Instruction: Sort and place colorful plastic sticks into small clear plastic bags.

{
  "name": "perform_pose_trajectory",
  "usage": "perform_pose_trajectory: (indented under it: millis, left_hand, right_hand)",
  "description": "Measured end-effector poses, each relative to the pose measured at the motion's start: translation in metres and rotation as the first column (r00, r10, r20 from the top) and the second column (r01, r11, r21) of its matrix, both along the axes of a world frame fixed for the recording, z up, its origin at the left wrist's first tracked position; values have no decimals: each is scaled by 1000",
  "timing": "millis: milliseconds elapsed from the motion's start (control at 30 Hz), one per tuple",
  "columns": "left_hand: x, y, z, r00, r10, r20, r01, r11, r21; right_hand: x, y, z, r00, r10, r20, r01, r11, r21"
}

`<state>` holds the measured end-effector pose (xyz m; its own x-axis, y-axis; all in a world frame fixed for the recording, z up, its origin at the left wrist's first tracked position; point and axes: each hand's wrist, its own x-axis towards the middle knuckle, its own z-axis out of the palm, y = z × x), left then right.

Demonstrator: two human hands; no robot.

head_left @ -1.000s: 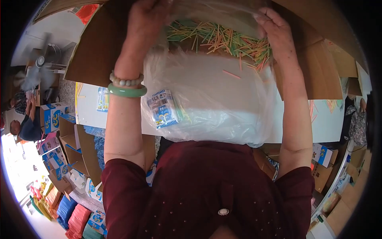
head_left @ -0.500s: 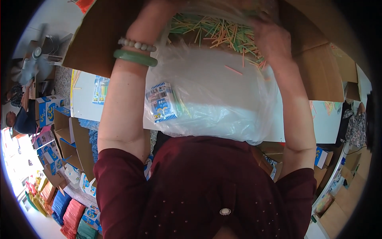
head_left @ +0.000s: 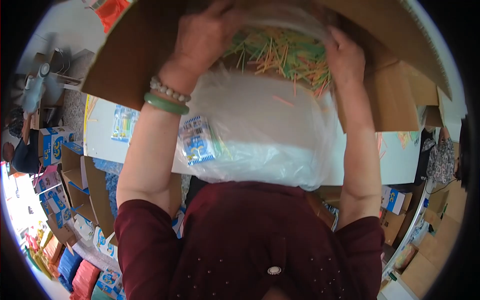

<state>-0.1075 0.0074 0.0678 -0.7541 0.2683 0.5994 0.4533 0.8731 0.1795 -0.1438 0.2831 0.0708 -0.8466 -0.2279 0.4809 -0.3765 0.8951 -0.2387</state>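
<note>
A large clear plastic bag (head_left: 270, 167) spreads from the mouth of a cardboard box (head_left: 112, 57) over the near part of the white table. Thin green, yellow and orange sticks (head_left: 287, 55) lie in a loose heap at the box opening. My left hand (head_left: 207, 37), slightly blurred, is closed on the bag's upper edge at the heap's left. On the right side, my right hand (head_left: 346, 60) pinches the same film with its thumb up. One pink stick (head_left: 283, 101) lies apart from the heap. Beside my left forearm is a blue-and-white printed packet (head_left: 196, 140).
Another packet of coloured sticks (head_left: 123, 122) lies on the white table (head_left: 100, 142), left of my forearm. Loose sticks are at the table's right end. Open cartons (head_left: 82, 187) stand on the left, near a fan (head_left: 36, 90). People are at both sides.
Both hands have come nearer with the film stretched between them. My left hand shows more fully now, and the bag's upper edge has shifted. The whole view has tilted slightly.
</note>
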Motion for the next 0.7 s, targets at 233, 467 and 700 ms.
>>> perform_pose_trajectory:
  millis: [233,467,700]
  left_hand:
    - [8,-2,3,972,230,42,-229,973,-16]
    - [72,12,38,887,155,-434,-209,975,-80]
    - [3,2,61,792,301,-531,-439,886,-152]
  right_hand:
    - [66,-16,21,931,179,-318,-145,981,129]
    - [102,-21,73,738,193,-647,63,934,351]
    - [16,-22,76,760,164,-629,119,916,382]
